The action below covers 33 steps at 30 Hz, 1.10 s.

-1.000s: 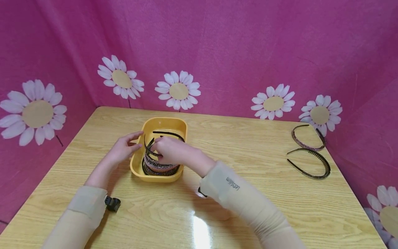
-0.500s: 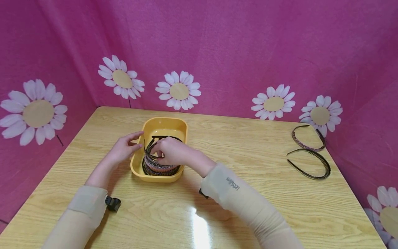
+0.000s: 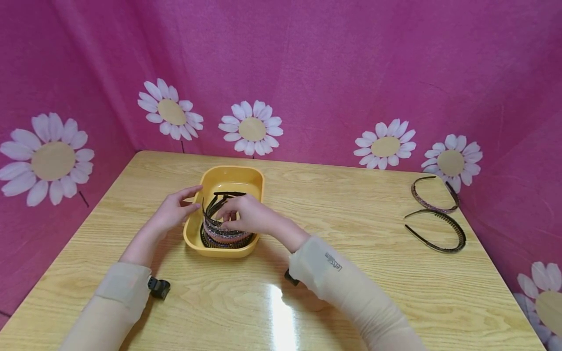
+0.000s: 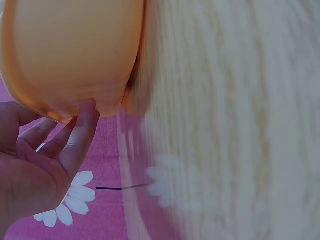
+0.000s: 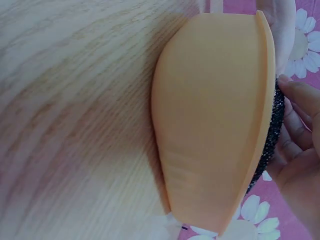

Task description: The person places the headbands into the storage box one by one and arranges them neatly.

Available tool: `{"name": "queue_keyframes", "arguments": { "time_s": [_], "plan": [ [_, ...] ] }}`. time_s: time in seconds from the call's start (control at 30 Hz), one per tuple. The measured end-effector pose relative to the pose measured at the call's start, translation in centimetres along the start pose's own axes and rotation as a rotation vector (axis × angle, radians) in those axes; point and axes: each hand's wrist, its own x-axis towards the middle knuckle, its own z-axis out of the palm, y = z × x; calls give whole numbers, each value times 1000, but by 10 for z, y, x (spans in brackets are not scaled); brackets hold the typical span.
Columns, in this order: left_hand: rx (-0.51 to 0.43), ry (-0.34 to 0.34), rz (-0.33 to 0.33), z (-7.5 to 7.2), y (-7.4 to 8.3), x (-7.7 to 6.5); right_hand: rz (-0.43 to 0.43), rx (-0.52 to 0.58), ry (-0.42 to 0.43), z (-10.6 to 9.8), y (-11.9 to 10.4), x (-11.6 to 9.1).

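Note:
A yellow plastic bin (image 3: 252, 173) holds a stack of several headbands (image 3: 226, 238), some dark and toothed, some glittery, one pinkish. My left hand (image 3: 169, 209) rests at the bin's left side, its fairly straight fingers touching the outer wall, as the left wrist view shows on the orange-looking bin (image 4: 75, 55). Over the stack, my right hand (image 3: 248, 214) pinches the topmost black glittery headband, thumb on its outer face and fingers inside the curve. In the right wrist view this headband (image 5: 270, 142) rises just above the bin's rim. The fingertips inside are partly hidden.
Two more headbands lie at the table's right edge: a pinkish glittery one (image 3: 432, 204) behind and a dark toothed one (image 3: 456, 231) in front. Pink cloth with white daisies (image 3: 252, 129) hangs around the wooden table (image 3: 342, 204).
My right hand has moved slightly down and towards me, right of where it was, and the top headband has settled lower onto the stack. The left hand stays in place.

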Motion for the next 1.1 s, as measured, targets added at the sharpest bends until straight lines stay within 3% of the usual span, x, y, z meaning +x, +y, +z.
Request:
{"name": "queue_keyframes", "arguments": {
  "time_s": [0.43, 0.6, 1.1],
  "plan": [
    [4, 6, 3, 1, 1, 0, -19, 54, 63, -3, 9, -17],
    [5, 4, 3, 0, -1, 0, -6, 100, 80, -11, 7, -25],
    [-5, 7, 0, 1, -1, 0, -47, 67, 214, -45, 8, -50]
  ]
}}
